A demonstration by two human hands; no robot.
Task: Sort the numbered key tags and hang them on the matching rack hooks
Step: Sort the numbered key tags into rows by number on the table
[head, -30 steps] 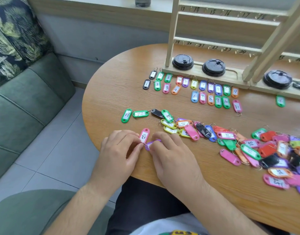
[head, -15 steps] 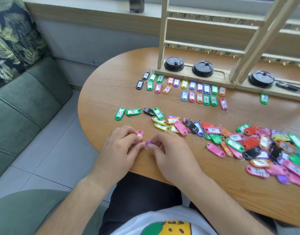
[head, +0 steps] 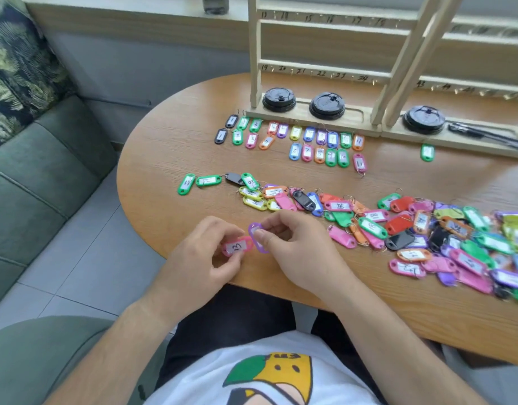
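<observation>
Left hand (head: pixel 205 258) held the pink tag (head: pixel 236 247) marked 13. Its fingers (head: pixel 222 228) were curled round the tag's left end. The tag lay roughly level, label up, just over the near edge of the desk (head: pixel 170 147).

Right hand (head: pixel 298 252) pinched the purple tag (head: pixel 257 238) between the thumb and fingers (head: pixel 281 222). That tag was tilted on end with its label toward the camera, number unreadable.

The two tags met at the pink tag's right end. Couldn't tell whether they touched or whether their rings were linked. Both hands were close together.

Sorted tags (head: pixel 310 141) lay in two short rows on the desk right in front of the base of the rack (head: pixel 254 54). A few numbers were readable (7, 10, 11). A lone green tag (head: pixel 427 152) lay further right, also near the base.

A green pair (head: pixel 199 182) sat end to end at mid-desk left. Just to their right, a loose line of tags ran into the pile (head: pixel 427 235). The pile was mixed colours, overlapping, and covered the right half of the desk.

The rack stood at the far side, its rails hand-numbered, with 19–24 on the lower left rail. Three black lids (head: pixel 279 98) sat on its base. A green sofa (head: pixel 32 171) was left of the desk.
</observation>
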